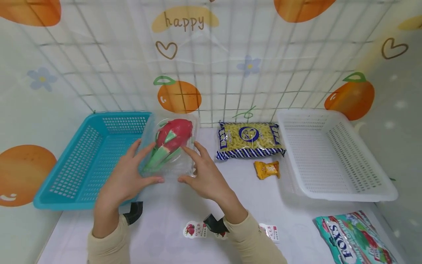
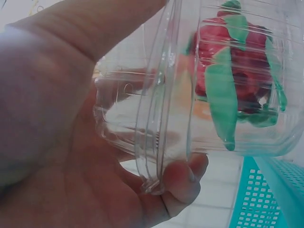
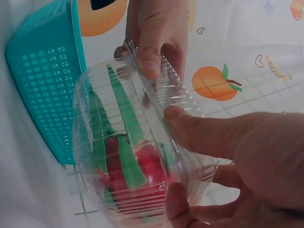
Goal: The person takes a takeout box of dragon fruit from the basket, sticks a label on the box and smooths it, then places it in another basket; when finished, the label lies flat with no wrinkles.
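Note:
A clear plastic clamshell box [image 1: 178, 169] with a red and green dragon fruit [image 1: 174, 135] inside is held between both hands. My left hand [image 1: 122, 179] grips its left side, thumb near the front edge and fingers farther back. In the left wrist view, the fingertips [image 2: 183, 183] curl round the rim. My right hand [image 1: 209, 174] grips the right side the same way. Seen from the right wrist, both thumbs press on the box's rim [image 3: 154, 102], and the lid appears closed over the fruit. The box overlaps the right edge of the blue basket [image 1: 113, 154] in the head view.
A white basket [image 1: 343, 196] stands at the right. Beside it lie a bag of pasta [image 1: 248, 139] and a small orange-yellow packet [image 1: 267, 169]. A green FOX'S candy bag [image 1: 356, 238] is at the front right. Stickers [image 1: 195, 230] lie near my forearms; a grid panel [image 1: 224, 80] rises behind.

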Available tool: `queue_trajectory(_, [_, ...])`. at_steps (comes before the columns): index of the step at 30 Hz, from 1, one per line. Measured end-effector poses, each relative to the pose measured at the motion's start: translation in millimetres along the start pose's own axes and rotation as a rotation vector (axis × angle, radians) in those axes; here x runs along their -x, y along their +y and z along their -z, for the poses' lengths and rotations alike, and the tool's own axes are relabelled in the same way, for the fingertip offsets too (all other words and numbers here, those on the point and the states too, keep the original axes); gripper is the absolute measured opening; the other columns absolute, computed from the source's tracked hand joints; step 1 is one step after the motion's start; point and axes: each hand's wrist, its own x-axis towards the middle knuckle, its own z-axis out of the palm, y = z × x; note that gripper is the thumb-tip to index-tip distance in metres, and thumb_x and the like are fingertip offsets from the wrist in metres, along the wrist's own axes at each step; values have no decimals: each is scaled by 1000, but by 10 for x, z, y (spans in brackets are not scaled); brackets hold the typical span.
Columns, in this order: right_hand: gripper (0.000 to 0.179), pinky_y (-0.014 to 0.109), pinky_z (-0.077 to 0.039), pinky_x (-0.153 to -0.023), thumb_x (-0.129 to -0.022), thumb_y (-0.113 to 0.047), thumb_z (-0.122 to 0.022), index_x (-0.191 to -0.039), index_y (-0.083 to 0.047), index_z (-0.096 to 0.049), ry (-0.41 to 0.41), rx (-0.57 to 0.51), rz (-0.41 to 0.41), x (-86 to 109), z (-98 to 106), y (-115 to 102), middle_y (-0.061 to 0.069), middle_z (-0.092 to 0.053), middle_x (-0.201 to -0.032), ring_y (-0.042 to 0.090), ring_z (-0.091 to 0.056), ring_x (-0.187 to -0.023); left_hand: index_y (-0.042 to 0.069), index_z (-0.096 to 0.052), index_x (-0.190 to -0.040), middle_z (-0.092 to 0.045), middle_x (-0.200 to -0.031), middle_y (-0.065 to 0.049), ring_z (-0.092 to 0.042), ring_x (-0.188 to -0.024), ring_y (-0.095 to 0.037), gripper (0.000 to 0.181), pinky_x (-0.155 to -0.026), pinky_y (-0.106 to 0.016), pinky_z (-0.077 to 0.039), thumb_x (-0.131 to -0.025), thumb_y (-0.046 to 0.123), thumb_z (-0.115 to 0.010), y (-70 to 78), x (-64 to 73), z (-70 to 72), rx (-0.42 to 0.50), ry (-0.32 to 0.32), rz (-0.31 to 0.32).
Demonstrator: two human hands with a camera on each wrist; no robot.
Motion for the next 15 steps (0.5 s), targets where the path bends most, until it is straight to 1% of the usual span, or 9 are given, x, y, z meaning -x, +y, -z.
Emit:
queue_trajectory(5, [84, 27, -54, -75, -86, -25, -84, -158, -26, -40, 3, 1, 10, -16, 27, 29, 9, -18, -170, 22, -64, -90, 14, -31, -161, -16, -166, -31, -28, -143, -61, 107, -100, -80, -38, -77, 46, -88, 27, -27, -12, 5, 0, 10])
queue_trajectory(10, [83, 25, -54, -73, -85, -25, -84, -157, -25, -42, 6, -13, 13, -20, 24, 62, 9, -18, -170, 26, -64, -92, 14, -31, -161, -16, -166, -30, -28, -143, -60, 106, -100, -79, -39, -77, 46, -87, 51, -32, -26, 8, -2, 25])
queue_trajectory(15, [82, 25, -54, -72, -85, -23, -85, -156, -23, -43, 9, -4, 16, -27, 19, 91, 9, -19, -170, 20, -62, -88, 15, -31, -161, -15, -166, -31, -30, -141, -62, 107, -99, -79, -40, -77, 48, -87, 65, -35, -61, 14, -14, 56])
